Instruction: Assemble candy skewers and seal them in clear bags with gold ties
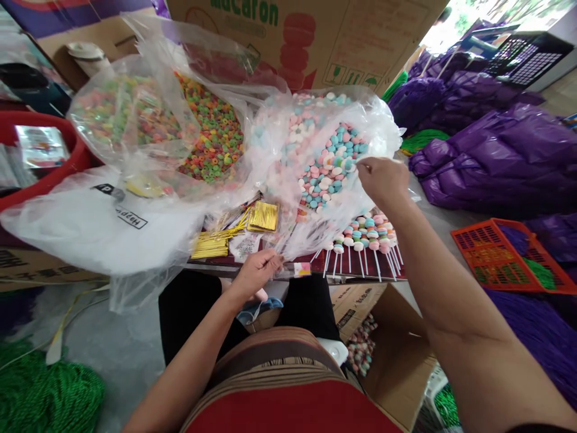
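My left hand [259, 272] is closed in a pinch at the table's front edge, on a small clear plastic packet with a pink and yellow print [302, 269]. My right hand [383, 179] is closed, its fingertips at the right side of an open clear bag of pink, white and blue candies [322, 180]. What those fingers hold, if anything, is hidden. Below that hand lie several candy skewers [367, 233] on white sticks, pointing toward me. Bundles of gold twist ties [262, 216] lie beyond my left hand.
A bag of colourful ring candies [211, 135] and a white plastic bag [103, 228] are on the left, beside a red tub [79, 141]. A cardboard box [360, 36] stands behind. Below are an open carton [399, 355] and an orange basket [509, 258].
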`<state>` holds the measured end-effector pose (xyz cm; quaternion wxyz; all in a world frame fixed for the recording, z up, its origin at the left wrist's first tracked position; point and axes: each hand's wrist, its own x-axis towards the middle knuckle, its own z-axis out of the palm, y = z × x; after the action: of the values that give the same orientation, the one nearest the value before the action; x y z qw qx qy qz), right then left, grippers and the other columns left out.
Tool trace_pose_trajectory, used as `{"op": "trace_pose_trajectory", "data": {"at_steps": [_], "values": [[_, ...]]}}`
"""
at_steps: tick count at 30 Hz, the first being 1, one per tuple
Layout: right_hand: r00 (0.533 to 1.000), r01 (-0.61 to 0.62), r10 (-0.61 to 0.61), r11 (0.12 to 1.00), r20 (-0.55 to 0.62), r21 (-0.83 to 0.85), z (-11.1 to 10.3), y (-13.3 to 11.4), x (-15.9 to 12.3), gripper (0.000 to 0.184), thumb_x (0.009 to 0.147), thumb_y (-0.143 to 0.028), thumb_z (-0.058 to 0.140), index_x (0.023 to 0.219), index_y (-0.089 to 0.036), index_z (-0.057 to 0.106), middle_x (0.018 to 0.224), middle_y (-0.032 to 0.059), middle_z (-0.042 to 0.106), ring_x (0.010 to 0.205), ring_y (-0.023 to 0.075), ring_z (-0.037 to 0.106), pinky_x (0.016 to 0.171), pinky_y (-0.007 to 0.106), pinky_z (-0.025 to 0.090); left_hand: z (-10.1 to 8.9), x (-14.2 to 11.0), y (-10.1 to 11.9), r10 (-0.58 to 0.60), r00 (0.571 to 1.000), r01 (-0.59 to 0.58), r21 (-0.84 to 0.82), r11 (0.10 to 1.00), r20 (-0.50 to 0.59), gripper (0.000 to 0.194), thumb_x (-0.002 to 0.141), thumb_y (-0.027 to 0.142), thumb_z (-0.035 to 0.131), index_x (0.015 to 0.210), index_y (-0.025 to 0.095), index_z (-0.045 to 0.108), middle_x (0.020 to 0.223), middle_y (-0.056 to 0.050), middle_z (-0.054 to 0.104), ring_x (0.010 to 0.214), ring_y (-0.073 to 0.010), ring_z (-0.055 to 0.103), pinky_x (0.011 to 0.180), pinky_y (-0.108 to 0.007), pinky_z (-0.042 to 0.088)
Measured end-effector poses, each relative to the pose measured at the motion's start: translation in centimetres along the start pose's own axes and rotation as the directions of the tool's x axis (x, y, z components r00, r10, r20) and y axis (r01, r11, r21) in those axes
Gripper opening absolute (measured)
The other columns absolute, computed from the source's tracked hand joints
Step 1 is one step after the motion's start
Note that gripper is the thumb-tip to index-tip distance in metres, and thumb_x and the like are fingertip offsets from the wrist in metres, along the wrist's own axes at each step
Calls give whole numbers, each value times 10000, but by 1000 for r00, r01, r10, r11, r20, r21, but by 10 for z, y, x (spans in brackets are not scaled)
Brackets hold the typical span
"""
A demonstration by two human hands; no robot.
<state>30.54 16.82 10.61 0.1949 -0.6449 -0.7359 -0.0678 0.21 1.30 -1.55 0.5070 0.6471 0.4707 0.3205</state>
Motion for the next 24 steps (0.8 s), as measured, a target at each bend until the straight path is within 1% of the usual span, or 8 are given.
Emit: {"op": "trace_pose_trajectory", "data": {"at_steps": [3, 5, 7, 10, 14, 17, 20, 24], "values": [[965, -234, 257, 937, -58, 259, -12, -2, -42, 227, 850, -360, 603, 874, -273, 811, 837, 51, 797, 862, 286, 734, 761, 406, 554, -9, -4, 8, -25, 997, 27, 35, 999, -72, 447, 923, 544, 494, 839, 167, 721, 632, 13, 556, 611, -126, 471, 611, -242, 383], [931, -330, 364, 818, 20, 470, -14, -7, -71, 198, 793, -400, 677, 866, -281, 818, 720, 10, 753, 714, 237, 694, 639, 353, 526, -16, -6, 17, -16, 993, 31, 130, 991, -120, 428, 930, 477, 531, 1149, 175, 743, 620, 27, 565, 582, -126, 457, 603, -238, 369], [901, -398, 414, 664, 132, 633, -11, -13, -98, 197, 743, -420, 737, 854, -279, 819, 612, -17, 679, 579, 185, 611, 545, 312, 468, -23, -5, 27, 17, 989, 23, 270, 963, -146, 478, 948, 425, 543, 1334, 181, 681, 607, 25, 581, 562, -131, 464, 609, -240, 358], [883, -443, 378, 471, 280, 762, -5, -22, -131, 178, 688, -413, 793, 796, -274, 814, 582, -25, 647, 501, 142, 520, 488, 290, 413, -29, -4, 40, 90, 987, -27, 407, 913, -136, 509, 972, 428, 535, 1395, 165, 641, 683, -12, 672, 612, -145, 545, 650, -239, 378], [847, -520, 308, 305, 434, 798, 2, -36, -165, 184, 650, -415, 848, 761, -272, 813, 656, 2, 713, 541, 149, 573, 497, 289, 439, -27, -3, 46, 172, 975, -132, 263, 956, -137, 616, 994, 553, 490, 1455, 154, 582, 864, -42, 763, 740, -145, 640, 748, -234, 454], [809, -579, 277, 224, 519, 784, 9, -44, -183, 241, 650, -440, 879, 801, -259, 831, 701, 20, 745, 579, 147, 608, 508, 273, 445, -20, -5, 45, 194, 963, -178, 98, 979, -187, 643, 936, 655, 554, 1367, 192, 669, 943, -42, 790, 732, -127, 629, 744, -237, 480], [778, -619, 268, 170, 569, 767, 18, -49, -194, 256, 647, -430, 900, 822, -254, 839, 718, 19, 755, 597, 139, 610, 525, 267, 448, -16, -9, 44, 138, 966, -133, 35, 990, -220, 580, 881, 643, 652, 1258, 213, 748, 959, -29, 791, 735, -122, 624, 702, -236, 484], [778, -614, 261, 123, 572, 780, 23, -51, -201, 235, 659, -421, 903, 815, -258, 837, 679, 8, 731, 574, 126, 579, 540, 276, 442, -16, -14, 43, 107, 961, -127, -64, 990, -254, 496, 866, 591, 703, 1197, 228, 771, 989, -21, 791, 880, -150, 690, 788, -247, 524]]}}
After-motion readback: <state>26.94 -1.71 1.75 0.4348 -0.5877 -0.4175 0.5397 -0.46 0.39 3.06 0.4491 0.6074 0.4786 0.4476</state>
